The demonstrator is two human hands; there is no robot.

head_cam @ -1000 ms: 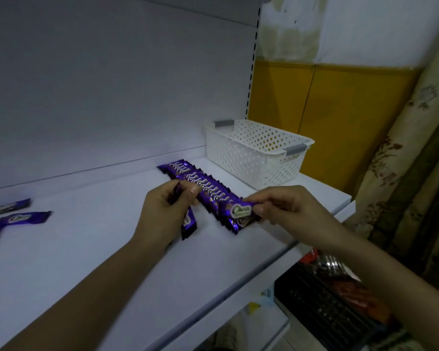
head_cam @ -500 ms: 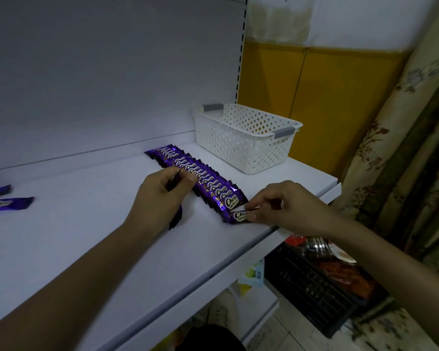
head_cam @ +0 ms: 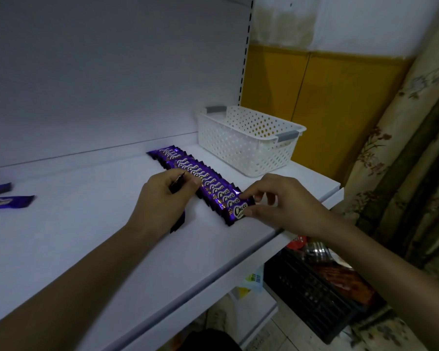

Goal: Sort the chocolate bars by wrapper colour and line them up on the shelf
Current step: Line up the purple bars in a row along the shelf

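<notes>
A row of several purple chocolate bars [head_cam: 198,177] lies overlapped on the white shelf [head_cam: 91,249], running from the back toward the front edge. My right hand [head_cam: 276,201] pinches the right end of the nearest bar [head_cam: 236,211] in that row. My left hand [head_cam: 165,198] sits just left of the row and grips another purple bar [head_cam: 178,222], whose dark ends stick out above and below my fingers. Two loose purple bars [head_cam: 8,201] lie at the far left of the shelf.
A white perforated basket [head_cam: 249,140] with grey handles stands at the back right of the shelf, just behind the row. Below the shelf's front edge are a lower shelf and a black crate [head_cam: 314,295] on the floor. A curtain [head_cam: 403,148] hangs at the right.
My right hand lowered the nearest bar onto the shelf at the front end of the row and still pinches its end. My left hand has stayed beside the row with its bar.
</notes>
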